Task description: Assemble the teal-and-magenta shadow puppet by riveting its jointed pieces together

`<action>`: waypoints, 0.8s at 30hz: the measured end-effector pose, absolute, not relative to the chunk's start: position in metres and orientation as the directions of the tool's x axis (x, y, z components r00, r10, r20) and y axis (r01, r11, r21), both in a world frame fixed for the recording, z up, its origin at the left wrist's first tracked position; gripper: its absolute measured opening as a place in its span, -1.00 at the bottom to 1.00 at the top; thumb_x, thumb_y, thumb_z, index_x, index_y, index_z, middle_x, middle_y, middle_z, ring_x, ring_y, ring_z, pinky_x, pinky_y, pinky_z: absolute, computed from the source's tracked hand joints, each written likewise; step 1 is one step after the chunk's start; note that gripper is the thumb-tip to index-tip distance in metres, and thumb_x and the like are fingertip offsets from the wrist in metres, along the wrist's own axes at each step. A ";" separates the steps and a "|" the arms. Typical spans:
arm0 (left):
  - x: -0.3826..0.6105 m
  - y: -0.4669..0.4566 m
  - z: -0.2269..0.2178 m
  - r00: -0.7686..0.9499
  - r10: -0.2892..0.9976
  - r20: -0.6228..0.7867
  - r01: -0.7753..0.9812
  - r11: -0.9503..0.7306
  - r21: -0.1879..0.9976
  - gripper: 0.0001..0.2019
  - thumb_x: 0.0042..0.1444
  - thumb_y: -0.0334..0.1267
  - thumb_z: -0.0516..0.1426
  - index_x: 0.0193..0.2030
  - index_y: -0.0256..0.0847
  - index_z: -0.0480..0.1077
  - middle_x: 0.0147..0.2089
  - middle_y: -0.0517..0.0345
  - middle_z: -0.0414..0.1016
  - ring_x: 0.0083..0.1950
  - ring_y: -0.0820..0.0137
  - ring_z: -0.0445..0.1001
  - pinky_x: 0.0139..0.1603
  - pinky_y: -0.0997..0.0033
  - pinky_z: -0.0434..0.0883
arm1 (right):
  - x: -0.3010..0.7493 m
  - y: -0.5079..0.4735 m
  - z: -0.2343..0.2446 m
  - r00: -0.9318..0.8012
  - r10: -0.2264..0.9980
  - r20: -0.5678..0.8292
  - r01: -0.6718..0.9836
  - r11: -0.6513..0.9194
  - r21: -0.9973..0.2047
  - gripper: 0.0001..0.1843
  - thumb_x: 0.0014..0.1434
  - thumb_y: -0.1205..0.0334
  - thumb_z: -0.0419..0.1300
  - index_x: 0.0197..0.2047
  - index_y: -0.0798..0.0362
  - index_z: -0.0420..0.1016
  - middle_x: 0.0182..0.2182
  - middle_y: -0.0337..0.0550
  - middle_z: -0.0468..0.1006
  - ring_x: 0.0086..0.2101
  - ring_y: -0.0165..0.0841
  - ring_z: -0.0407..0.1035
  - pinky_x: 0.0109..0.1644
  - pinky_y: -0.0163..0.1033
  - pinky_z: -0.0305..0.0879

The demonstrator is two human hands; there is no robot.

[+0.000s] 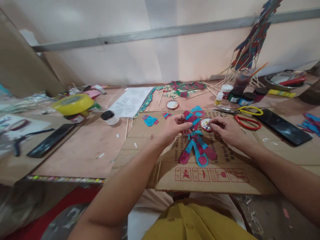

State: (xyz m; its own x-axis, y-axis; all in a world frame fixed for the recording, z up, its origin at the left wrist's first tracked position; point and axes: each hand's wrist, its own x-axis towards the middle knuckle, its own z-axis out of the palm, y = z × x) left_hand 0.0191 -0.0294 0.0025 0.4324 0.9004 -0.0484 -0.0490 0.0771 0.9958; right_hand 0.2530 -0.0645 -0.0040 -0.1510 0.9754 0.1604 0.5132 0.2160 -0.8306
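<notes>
A flat puppet figure (197,146) painted magenta and turquoise lies on a cardboard sheet (225,173) in front of me. My left hand (175,128) pinches the figure's upper body, fingers closed on it. My right hand (225,128) is closed just to the right of the figure, its fingertips at a small round lid (205,124); what they pinch is too small to make out. Loose painted pieces (150,120) lie on the cardboard to the left.
Scissors with yellow and red handles (246,116) and a black phone (285,126) lie to the right. Paint jars (240,95) and stick puppets (252,43) stand at the back. A yellow tape roll (73,104), white jar (110,117), drawing sheet (130,101) and another phone (50,140) lie left.
</notes>
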 end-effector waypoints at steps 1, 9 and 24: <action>0.021 -0.032 0.003 0.444 0.894 -0.060 -0.041 0.087 0.995 -0.73 -0.08 -0.18 0.34 -0.28 -0.25 0.45 -0.47 0.20 0.51 -0.48 0.48 0.45 -0.41 0.49 0.31 | 0.249 -0.066 -0.004 -0.159 0.978 0.137 0.481 0.198 -0.854 -0.67 0.21 -0.05 0.17 -0.20 0.03 0.58 -0.37 -0.16 0.59 -0.39 -0.32 0.38 -0.31 -0.21 0.27; 0.028 -0.040 0.001 0.501 0.861 -0.086 0.011 0.094 0.996 -0.73 -0.06 -0.17 0.36 -0.30 -0.25 0.44 -0.40 0.19 0.55 -0.45 0.47 0.52 -0.38 0.49 0.38 | 0.233 -0.078 0.004 -0.238 0.971 -0.003 0.370 0.088 -0.925 -0.52 0.23 -0.25 0.12 -0.35 0.01 0.47 -0.50 -0.23 0.41 -0.50 -0.42 0.22 -0.44 -0.28 0.19; 0.027 -0.037 -0.004 0.484 0.863 -0.145 0.170 0.070 0.983 -0.71 0.07 -0.05 0.28 -0.40 -0.21 0.36 -0.61 0.25 0.43 -0.58 0.49 0.41 -0.55 0.51 0.12 | 0.234 -0.075 0.002 -0.208 0.970 -0.123 0.325 -0.050 -0.944 -0.33 0.15 -0.46 0.06 -0.50 0.03 0.38 -0.55 -0.15 0.45 -0.56 -0.42 0.24 -0.53 -0.30 0.17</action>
State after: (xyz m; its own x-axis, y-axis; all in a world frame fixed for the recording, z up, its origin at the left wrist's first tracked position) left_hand 0.0267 -0.0369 -0.0040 0.4838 0.8631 -0.1449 0.1698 0.0698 0.9830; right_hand 0.2340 -0.0751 0.0022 -0.2078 0.9703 -0.1234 0.3252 -0.0505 -0.9443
